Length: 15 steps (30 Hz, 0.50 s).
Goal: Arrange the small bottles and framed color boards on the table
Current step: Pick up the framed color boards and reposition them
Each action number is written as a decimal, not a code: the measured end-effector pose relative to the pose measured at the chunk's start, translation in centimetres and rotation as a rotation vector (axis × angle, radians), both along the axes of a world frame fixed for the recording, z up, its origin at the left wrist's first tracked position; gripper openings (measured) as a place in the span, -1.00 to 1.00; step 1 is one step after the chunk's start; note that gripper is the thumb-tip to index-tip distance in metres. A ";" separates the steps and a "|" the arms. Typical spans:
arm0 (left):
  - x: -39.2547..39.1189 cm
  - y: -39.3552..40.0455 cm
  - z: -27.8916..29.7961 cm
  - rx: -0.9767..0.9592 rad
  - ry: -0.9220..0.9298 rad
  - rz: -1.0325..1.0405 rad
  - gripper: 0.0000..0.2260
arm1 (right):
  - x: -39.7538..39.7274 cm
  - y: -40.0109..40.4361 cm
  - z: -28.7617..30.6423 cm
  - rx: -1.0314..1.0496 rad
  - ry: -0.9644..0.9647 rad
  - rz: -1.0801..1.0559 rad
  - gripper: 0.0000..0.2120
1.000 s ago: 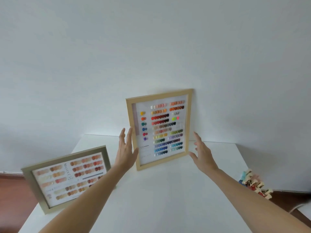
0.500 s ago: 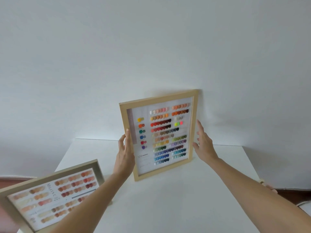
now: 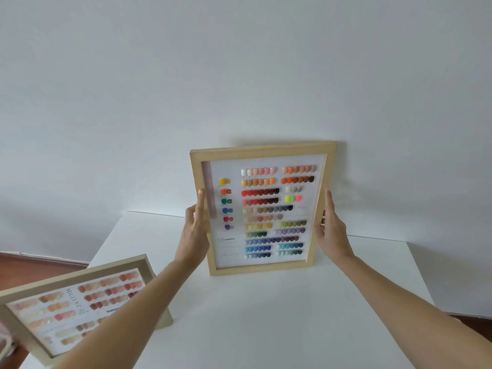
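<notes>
A tall framed color board (image 3: 262,209) in a light wood frame stands upright on the white table (image 3: 266,315), its top leaning toward the wall. Rows of many-colored nail samples fill it. My left hand (image 3: 194,233) grips its left edge and my right hand (image 3: 330,230) grips its right edge. A second framed color board (image 3: 66,307), grey-green framed with nude and red samples, stands tilted at the table's front left, partly behind my left forearm. No small bottles are in view.
A white wall rises directly behind the table. Brown wooden floor (image 3: 32,265) shows past the table's left edge and at the far right.
Both hands have closed in from either side and taken hold of the tall board's edges. The view has shifted, so the colorful items at the right are out of frame.
</notes>
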<state>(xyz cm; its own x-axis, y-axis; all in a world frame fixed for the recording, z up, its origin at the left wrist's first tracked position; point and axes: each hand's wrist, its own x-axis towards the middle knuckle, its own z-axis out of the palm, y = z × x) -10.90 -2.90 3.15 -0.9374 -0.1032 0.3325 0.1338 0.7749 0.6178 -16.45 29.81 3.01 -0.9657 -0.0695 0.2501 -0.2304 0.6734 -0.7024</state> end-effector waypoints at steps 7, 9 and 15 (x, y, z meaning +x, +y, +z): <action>-3.5 -0.2 0.5 -0.007 0.001 -0.049 -0.08 | -0.3 0.8 -0.5 -0.011 0.023 -0.020 -0.01; -4.4 -0.3 0.5 -0.014 -0.018 -0.054 -0.06 | -0.5 0.9 -0.7 0.006 0.026 -0.037 -0.03; -6.2 -0.3 0.6 -0.043 -0.022 -0.089 -0.05 | -1.5 1.0 -1.0 0.008 0.031 -0.065 -0.06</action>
